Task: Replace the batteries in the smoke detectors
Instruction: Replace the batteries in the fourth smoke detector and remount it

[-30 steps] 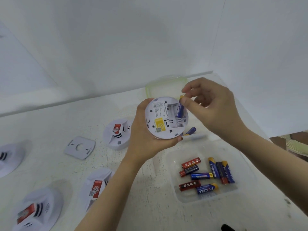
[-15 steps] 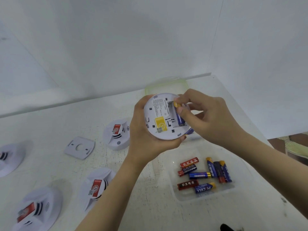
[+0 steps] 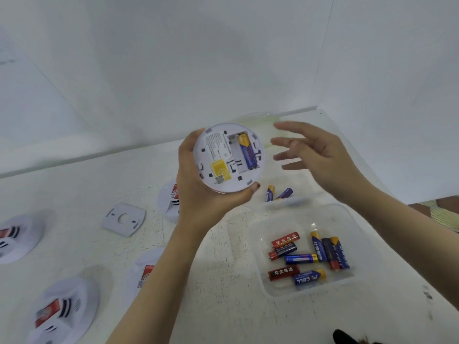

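My left hand (image 3: 198,194) grips a round white smoke detector (image 3: 228,158) from below, its back facing me. In its open battery bay lies one blue and yellow battery (image 3: 247,151); the slot to its left looks bare. My right hand (image 3: 315,155) hovers just right of the detector, fingers spread and holding nothing. A clear plastic tray (image 3: 280,289) at the lower right holds several blue and red batteries (image 3: 308,258). Two loose batteries (image 3: 277,193) lie on the table behind the tray.
Several other white smoke detectors (image 3: 67,309) lie on the white table (image 3: 74,182) at the left, with a square mounting plate (image 3: 124,218) among them. A clear lid (image 3: 263,119) stands by the back wall. Walls close in behind and to the right.
My right hand pressed the blue battery into the detector's bay, then let go and drew back to the right with fingers spread. My left hand kept holding the detector.
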Available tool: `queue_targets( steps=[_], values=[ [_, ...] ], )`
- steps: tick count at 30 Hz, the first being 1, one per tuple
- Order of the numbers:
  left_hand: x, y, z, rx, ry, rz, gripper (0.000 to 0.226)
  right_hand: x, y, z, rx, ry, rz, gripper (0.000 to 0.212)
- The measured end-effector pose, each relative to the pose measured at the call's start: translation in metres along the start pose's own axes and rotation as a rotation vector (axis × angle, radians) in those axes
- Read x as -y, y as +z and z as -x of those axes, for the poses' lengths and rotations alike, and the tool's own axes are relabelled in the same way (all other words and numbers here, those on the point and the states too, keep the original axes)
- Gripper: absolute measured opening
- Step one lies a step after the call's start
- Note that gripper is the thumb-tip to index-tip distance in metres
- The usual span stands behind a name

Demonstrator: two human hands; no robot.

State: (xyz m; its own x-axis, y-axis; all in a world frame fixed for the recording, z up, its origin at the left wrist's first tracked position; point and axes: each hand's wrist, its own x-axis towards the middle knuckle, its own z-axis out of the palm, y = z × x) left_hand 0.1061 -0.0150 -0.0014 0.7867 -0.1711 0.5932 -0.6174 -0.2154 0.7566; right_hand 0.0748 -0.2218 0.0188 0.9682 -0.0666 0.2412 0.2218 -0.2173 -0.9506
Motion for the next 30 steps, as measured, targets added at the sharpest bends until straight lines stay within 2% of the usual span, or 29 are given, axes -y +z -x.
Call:
queue_targets(
  steps=[2, 4, 6, 11, 15, 21, 23, 27, 30],
  values=[
    [0.002, -0.004, 0.000, -0.006, -0.010, -0.018, 0.095, -0.012, -0.011, -0.007, 0.108, 0.050, 0.272, 0.032],
    [0.004, -0.005, 0.002, 0.009, -0.026, -0.016, 0.095, -0.022, -0.016, -0.014, 0.351, 0.126, 0.593, 0.027],
    [0.006, -0.003, 0.005, 0.029, -0.041, -0.011, 0.093, -0.026, -0.016, -0.020, 0.529, 0.195, 0.777, 0.021],
    [0.010, 0.004, 0.008, 0.061, -0.058, 0.012, 0.092, -0.027, -0.006, -0.033, 0.674, 0.194, 0.990, 0.018],
    [0.015, 0.008, 0.010, 0.087, -0.056, 0.020, 0.093, -0.021, -0.002, -0.038, 0.784, 0.232, 1.052, 0.024],
    [0.022, 0.010, 0.014, 0.100, -0.080, -0.014, 0.101, -0.020, 0.002, -0.035, 0.771, 0.178, 1.009, 0.005],
    [0.022, 0.011, 0.014, 0.109, -0.083, -0.013, 0.100, -0.022, 0.003, -0.034, 0.727, 0.171, 0.966, 0.009],
    [0.024, 0.012, 0.015, 0.118, -0.072, -0.005, 0.096, -0.027, -0.001, -0.030, 0.582, 0.116, 0.841, 0.025],
    [0.024, 0.012, 0.015, 0.109, -0.061, -0.010, 0.095, -0.021, -0.005, -0.022, 0.351, -0.046, 0.655, 0.014]
  ],
)
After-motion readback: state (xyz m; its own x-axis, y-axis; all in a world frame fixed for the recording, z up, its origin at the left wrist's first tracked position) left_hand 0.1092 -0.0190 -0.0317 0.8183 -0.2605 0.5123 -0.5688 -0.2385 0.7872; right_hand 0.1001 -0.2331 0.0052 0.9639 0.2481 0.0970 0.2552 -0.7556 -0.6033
